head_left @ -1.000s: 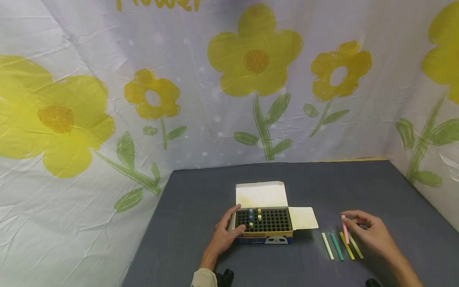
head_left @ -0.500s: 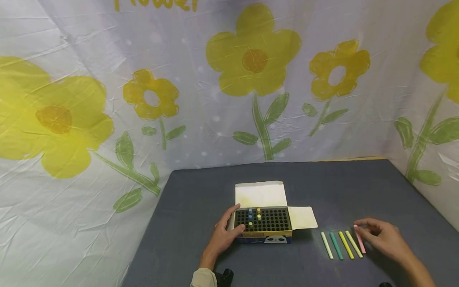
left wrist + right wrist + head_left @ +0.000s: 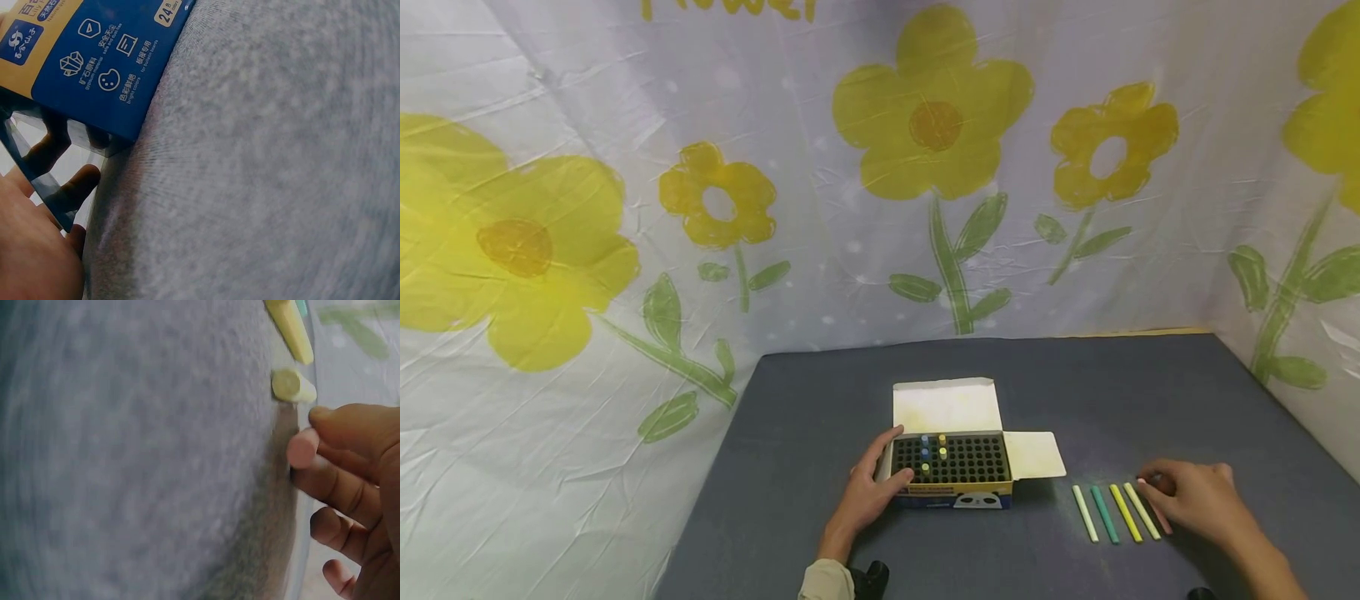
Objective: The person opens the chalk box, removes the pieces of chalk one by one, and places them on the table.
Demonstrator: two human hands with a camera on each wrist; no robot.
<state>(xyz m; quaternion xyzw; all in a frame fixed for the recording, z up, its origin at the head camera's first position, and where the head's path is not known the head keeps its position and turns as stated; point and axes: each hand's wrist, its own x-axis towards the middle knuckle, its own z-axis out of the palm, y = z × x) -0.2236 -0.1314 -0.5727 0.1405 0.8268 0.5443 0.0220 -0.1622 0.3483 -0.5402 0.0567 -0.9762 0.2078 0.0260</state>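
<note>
So from the head cam, the pink chalk [image 3: 1162, 520] is now at the right end of the row, just beside the pale yellow stick [image 3: 1142, 511]; a second ago it was up over the other sticks. Compared with half a second ago, the right hand [image 3: 1202, 502] has tipped further over it, so the upper part is mostly hidden behind the fingers and only the lower bit pokes out. It's pinching that stick. The left hand [image 3: 865, 497] and the open box [image 3: 981, 501] look basically unchanged, thumb on the front rim and fingers round the left end, so yeah, it's holding the box. Left wrist cam: the box is cut off at the top, the hand is cropped on the left, a dark flap [image 3: 37, 178] covers part of the fingers, and the thumb doesn't show. Right wrist cam: the pink one is end-on between thumb and fingers, rest of its length hidden; can't tell if it's touching the table [image 3: 156, 444]. The yellow stick [image 3: 292, 331] is cropped at the top, with just a sliver of the green stick [image 3: 302, 307] showing.
</note>
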